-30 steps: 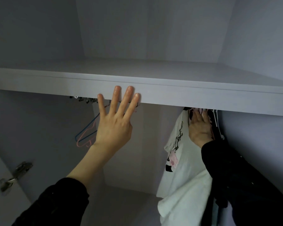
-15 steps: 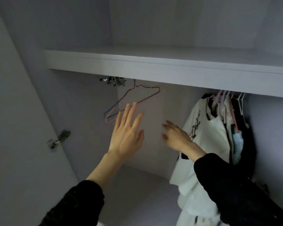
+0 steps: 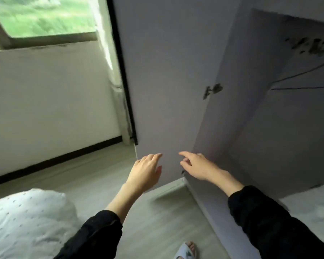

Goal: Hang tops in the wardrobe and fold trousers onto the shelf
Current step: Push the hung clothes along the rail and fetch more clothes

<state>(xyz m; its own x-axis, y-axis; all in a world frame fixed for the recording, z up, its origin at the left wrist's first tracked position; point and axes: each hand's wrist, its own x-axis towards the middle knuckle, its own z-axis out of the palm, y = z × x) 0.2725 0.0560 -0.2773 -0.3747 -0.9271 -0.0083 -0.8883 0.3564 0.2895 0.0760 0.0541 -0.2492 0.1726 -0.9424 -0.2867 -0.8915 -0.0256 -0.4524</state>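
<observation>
Both hands hang in front of the open wardrobe door (image 3: pixel 166 81), a pale grey panel with a hinge (image 3: pixel 212 90). My left hand (image 3: pixel 145 171) has loosely relaxed fingers and holds nothing. My right hand (image 3: pixel 196 166) reaches leftward with its fingers spread loosely, also holding nothing. The wardrobe interior (image 3: pixel 288 118) lies to the right, dim and blurred, with thin wire hangers (image 3: pixel 305 79) showing near its top right. A bit of white garment (image 3: pixel 310 204) shows at the lower right edge. No trousers are visible.
A white dotted duvet (image 3: pixel 24 225) lies at the lower left. Pale wood floor (image 3: pixel 94 172) runs to a white wall (image 3: pixel 51 94) with a dark skirting and a window (image 3: pixel 43 15) above. A slippered foot (image 3: pixel 187 251) stands at the bottom.
My view has swung down and left, from the wardrobe rail and shelf to the door, floor and window. Both hands have dropped from the hanging space and stay free of any thing.
</observation>
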